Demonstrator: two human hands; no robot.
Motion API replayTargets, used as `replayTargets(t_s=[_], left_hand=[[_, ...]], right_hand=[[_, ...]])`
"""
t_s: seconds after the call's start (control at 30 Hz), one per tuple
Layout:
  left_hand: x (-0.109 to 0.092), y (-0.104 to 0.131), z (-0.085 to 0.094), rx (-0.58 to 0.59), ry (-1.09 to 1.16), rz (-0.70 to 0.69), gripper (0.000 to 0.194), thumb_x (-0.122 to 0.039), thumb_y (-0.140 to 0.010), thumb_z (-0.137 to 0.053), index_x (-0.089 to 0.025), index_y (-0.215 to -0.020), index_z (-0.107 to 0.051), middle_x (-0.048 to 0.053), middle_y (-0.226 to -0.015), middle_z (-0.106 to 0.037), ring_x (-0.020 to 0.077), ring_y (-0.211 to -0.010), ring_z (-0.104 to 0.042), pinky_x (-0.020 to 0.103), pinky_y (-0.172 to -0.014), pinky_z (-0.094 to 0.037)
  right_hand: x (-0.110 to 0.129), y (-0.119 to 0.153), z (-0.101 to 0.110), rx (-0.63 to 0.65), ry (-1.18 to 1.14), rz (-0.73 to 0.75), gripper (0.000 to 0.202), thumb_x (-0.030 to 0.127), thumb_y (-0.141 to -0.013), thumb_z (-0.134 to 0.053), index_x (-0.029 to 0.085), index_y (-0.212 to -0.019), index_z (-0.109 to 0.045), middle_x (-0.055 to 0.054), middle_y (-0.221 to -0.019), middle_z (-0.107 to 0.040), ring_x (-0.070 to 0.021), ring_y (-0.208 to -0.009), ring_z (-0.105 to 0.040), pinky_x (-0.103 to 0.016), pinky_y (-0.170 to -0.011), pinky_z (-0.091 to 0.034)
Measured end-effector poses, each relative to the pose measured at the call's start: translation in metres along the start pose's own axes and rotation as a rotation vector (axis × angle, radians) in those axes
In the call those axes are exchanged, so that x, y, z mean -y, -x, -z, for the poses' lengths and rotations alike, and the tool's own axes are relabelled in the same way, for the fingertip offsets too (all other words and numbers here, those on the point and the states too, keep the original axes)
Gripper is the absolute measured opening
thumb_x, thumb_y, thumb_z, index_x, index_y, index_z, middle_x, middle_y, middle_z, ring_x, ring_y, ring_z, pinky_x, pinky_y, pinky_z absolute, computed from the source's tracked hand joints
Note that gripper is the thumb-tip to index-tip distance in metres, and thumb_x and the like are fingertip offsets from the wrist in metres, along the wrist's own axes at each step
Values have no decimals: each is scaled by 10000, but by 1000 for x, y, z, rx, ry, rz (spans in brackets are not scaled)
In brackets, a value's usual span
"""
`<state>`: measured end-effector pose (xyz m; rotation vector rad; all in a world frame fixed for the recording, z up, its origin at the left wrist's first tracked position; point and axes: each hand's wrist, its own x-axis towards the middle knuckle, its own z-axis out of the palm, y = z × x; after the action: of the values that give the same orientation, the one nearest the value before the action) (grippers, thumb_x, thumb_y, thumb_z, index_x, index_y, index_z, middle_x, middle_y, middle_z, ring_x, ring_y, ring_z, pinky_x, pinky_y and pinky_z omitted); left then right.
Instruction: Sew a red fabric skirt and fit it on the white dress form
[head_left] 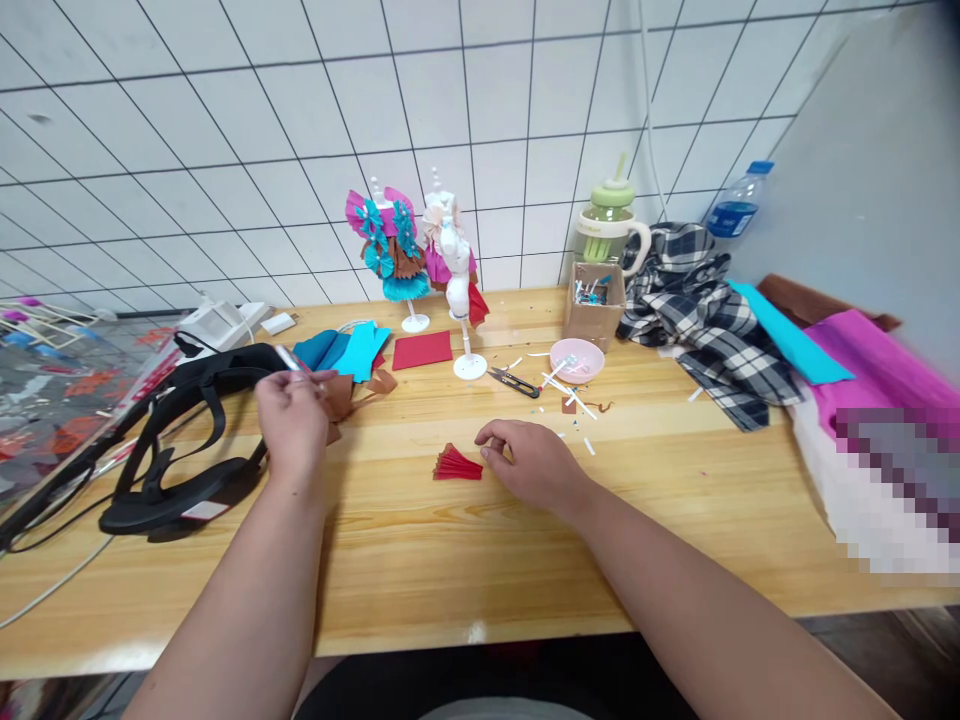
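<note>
My left hand point(291, 415) is raised over the left of the table, closed on a slim white object point(287, 358) that is blurred; its kind I cannot make out. Just beyond it lie brown paper pieces point(339, 398). A pleated red paper fan point(456, 465) with brownish edges rests flat on the wood. Beside its narrow end is my right hand point(531, 462), resting low with fingers loosely curved and thumb and forefinger apart. Whether a fingertip touches the fan I cannot tell. Black thread snips point(516, 383) lie past the right hand.
A white mannequin point(459, 280) and a paper-dressed mannequin point(390, 240) stand at the back. Left is a black headset point(187, 500). A pink dish point(577, 362), paper scraps, small box point(595, 305), green-lidded cup point(609, 215) and plaid cloth point(682, 300) sit to the right.
</note>
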<state>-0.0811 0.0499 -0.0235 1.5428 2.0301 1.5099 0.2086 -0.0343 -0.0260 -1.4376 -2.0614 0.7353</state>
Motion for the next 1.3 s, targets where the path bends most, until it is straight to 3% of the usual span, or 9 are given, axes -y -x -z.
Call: replayTargets(t_s=[0.07,0.1,0.27,0.37,0.53,0.63,0.8,1.07,1.3], left_hand=[[-8,2,6,-228,68,-108,188,-327,-989,-294,-188,-1080,-383,59,-952,-680,167,-897,-671,359,-854,-489],[-13,4,8,-274,68,-169,167,-306,-986,-332,-179,-1080,-384,44,-931,-676,159,-881,-675,351,-858,-492],[-33,21,9,-153,8,-257,164,-291,-984,-366,-171,-1094,-386,16,-878,-657,174,-875,-672,381,-857,-491],[-40,38,0,49,95,-289,164,-322,-966,-382,-198,-1072,-389,-14,-792,-635,153,-785,-657,352,-805,-503],[-56,84,-16,740,141,-471,105,-318,-945,-421,-220,-982,-421,-15,-747,-648,131,-641,-616,272,-641,-484],[-66,101,-20,877,160,-478,114,-309,-955,-409,-221,-1016,-445,-9,-761,-658,139,-664,-629,276,-661,-489],[-72,97,-21,916,66,-649,203,-275,-967,-400,-217,-1093,-548,36,-930,-688,170,-863,-629,307,-811,-466],[-72,90,-21,879,-72,-817,219,-252,-967,-402,-202,-1049,-599,55,-909,-681,200,-861,-589,332,-813,-437],[-74,92,-22,896,-140,-826,221,-197,-964,-373,-196,-1042,-579,80,-964,-665,211,-899,-594,328,-782,-456]], right_hand=[[1,0,0,6,-3,4,185,215,-867,-521,221,-985,-664,2,-852,-710,-152,-808,-611,-277,-707,-384],[1,0,0,7,-4,4,186,213,-868,-519,219,-984,-664,-1,-850,-710,-154,-805,-611,-279,-706,-386],[2,0,1,-21,-23,16,177,204,-863,-526,218,-981,-657,-2,-843,-704,-157,-801,-608,-286,-726,-396],[5,1,2,-82,-86,14,176,230,-868,-538,226,-1023,-621,7,-831,-698,-152,-755,-597,-284,-713,-404],[11,4,2,-240,-355,61,416,359,-857,-589,219,-1223,-450,-54,-1086,-688,-145,-761,-599,-273,-675,-463],[11,4,0,-313,-456,112,508,313,-829,-627,223,-1276,-403,-91,-1209,-652,-176,-917,-612,-273,-684,-492],[11,4,-2,-328,-460,121,359,224,-822,-618,242,-1159,-495,-68,-1211,-661,-190,-1032,-618,-290,-738,-505],[11,3,-4,-296,-515,74,353,141,-792,-586,249,-1099,-449,-62,-1175,-687,-158,-914,-643,-284,-719,-513],[9,3,-4,-284,-485,69,159,174,-823,-552,236,-948,-476,-41,-1107,-711,-128,-796,-655,-265,-702,-514]])
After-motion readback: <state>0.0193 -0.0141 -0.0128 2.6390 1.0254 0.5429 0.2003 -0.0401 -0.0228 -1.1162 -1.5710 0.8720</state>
